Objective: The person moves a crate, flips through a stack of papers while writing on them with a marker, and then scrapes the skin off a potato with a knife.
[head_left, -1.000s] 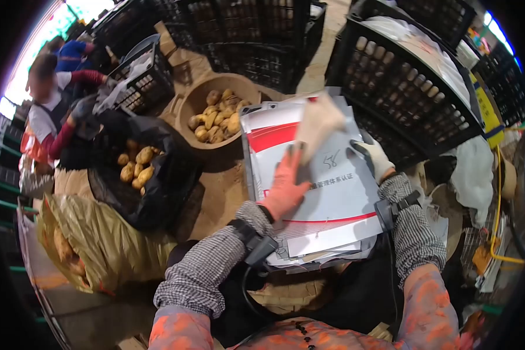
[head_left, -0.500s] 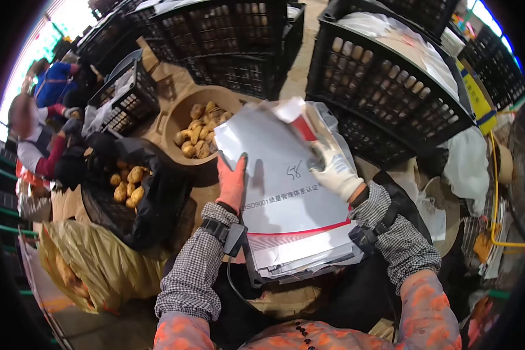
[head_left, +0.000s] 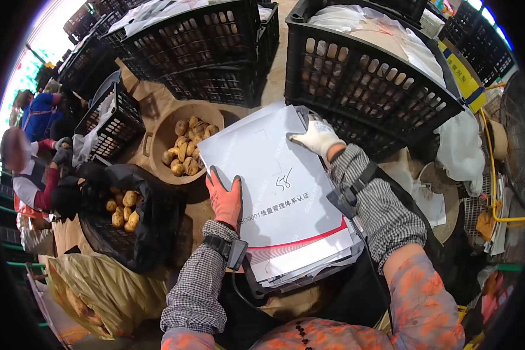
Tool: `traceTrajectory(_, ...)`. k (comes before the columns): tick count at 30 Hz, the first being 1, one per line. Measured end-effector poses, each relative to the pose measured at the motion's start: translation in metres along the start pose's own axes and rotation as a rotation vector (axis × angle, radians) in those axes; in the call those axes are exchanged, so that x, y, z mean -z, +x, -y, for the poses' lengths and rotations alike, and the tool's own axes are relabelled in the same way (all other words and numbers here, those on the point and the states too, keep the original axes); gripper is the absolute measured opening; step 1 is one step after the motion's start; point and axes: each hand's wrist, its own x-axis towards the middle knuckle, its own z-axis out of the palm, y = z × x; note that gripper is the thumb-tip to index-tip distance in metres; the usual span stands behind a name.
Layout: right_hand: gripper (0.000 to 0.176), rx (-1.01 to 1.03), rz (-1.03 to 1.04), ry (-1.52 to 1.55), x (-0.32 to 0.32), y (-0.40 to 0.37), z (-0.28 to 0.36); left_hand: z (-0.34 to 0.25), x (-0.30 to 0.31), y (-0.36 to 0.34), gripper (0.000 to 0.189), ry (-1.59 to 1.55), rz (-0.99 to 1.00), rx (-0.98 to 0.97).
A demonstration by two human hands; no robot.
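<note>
A stack of white printed sheets (head_left: 274, 169), the top one bearing a handwritten "58" and a red stripe, lies on a dark tray (head_left: 259, 287) in my lap. My left hand (head_left: 224, 199), in an orange-red glove, rests at the stack's left edge with thumb and fingers apart. At the upper right edge is my right hand (head_left: 318, 139) in a white glove, thumb stretched over the paper and fingers spread along the side. Neither hand visibly lifts a sheet. Beyond the left hand stands a tan basin (head_left: 157, 160) with several potatoes (head_left: 186, 146).
Stacked black crates (head_left: 367, 81) stand ahead, some lined with white plastic. A black-lined crate (head_left: 151, 233) of potatoes and a yellowish bag (head_left: 111, 286) lie left. Another person (head_left: 32, 175) works at far left. White plastic (head_left: 464, 151) hangs at right.
The blurred red-and-white item by my right hand is no longer visible. My right hand has moved up to the stack's edge, and the top sheet now lies unobstructed. The camera view has shifted slightly.
</note>
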Motion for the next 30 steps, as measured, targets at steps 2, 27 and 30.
traceTrajectory(2, 0.095, -0.047, 0.003, -0.008, 0.002, 0.003, 0.007, 0.0, 0.001, -0.001, 0.079, -0.011, 0.002, -0.006)
traceTrajectory(27, 0.077, 0.029, 0.082, 0.055, -0.003, -0.057, 0.008, -0.004, -0.002, 0.002, 0.061, 0.037, -0.013, -0.013)
traceTrajectory(30, 0.081, 0.032, 0.188, -0.045, 0.002, -0.019, 0.0, -0.009, -0.003, 0.003, 0.063, 0.071, -0.021, 0.007)
